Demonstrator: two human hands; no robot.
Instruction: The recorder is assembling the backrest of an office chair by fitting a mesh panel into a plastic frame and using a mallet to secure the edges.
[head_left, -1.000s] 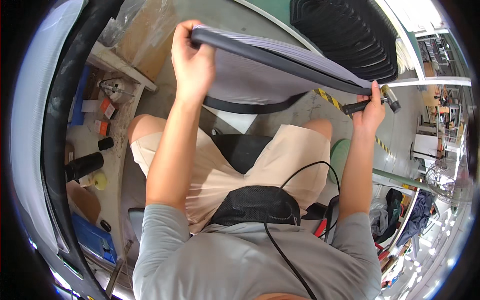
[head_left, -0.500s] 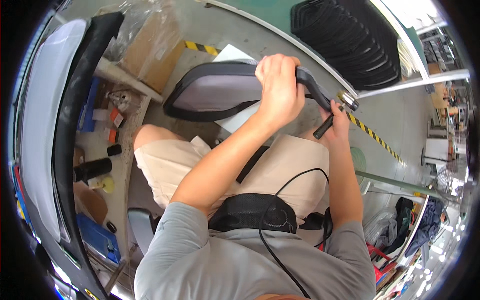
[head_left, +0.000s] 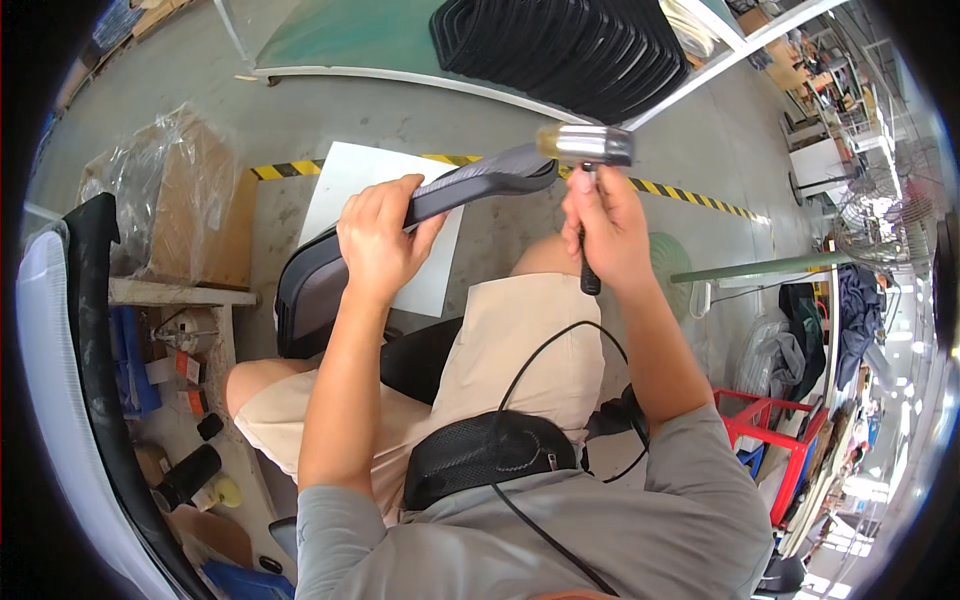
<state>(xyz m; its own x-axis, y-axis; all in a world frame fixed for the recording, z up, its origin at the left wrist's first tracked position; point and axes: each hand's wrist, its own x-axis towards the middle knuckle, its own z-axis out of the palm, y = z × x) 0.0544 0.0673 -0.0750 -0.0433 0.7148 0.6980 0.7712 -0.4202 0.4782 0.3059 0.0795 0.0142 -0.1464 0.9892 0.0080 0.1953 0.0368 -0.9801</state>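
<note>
My left hand [head_left: 378, 238] is closed around the rim of a black frame with grey mesh [head_left: 478, 186], which looks like a chair back. The frame is tilted, one end up near the mallet and the other down by my left knee. In my right hand [head_left: 612, 228] is a mallet [head_left: 592, 146] with a metal head, one yellowish face and one dark face. Its black handle points down through my fist, and the slightly blurred head is just above the frame's raised end. My left wrist and fingers hide part of the rim.
A white board [head_left: 348, 185] lies on the floor beyond the frame. Stacked black frames [head_left: 570, 50] stand on a green-topped table [head_left: 340, 35] ahead. At left are a plastic-wrapped carton [head_left: 170, 200] and a cluttered shelf [head_left: 240, 410]; a red metal frame [head_left: 790, 450] stands right.
The frame has swung from flat to tilted, its left end lower. My left hand has shifted left along it. My right hand has come off the rim and raised the mallet upright. The view has turned.
</note>
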